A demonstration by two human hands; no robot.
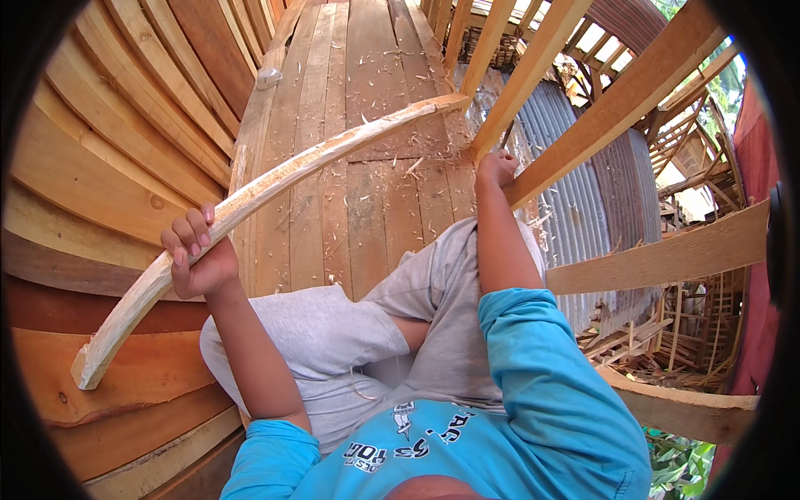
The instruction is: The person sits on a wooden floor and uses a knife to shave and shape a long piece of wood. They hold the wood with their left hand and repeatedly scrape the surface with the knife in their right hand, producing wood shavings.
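Note:
My left hand (pixel 197 252) is wrapped round a long, pale wooden pole (pixel 333 150) with a roughly shaved surface. The pole slants across in front of me, from its blunt near-left end up to its tip beside the railing posts at the far right. At the railing, my right hand (pixel 497 168) is closed in a fist between two upright slats. A thin dark length (pixel 507 135) sticks up out of this fist; its kind is hard to make out. The right hand is apart from the pole.
Beneath the pole, wood shavings (pixel 412 167) lie scattered on the plank floor (pixel 367 225). A plank wall (pixel 100 179) rises close on the left. Slatted railing (pixel 617 104) borders the right, with corrugated metal sheets (pixel 575 158) beyond. A small clear object (pixel 268 78) rests by the wall.

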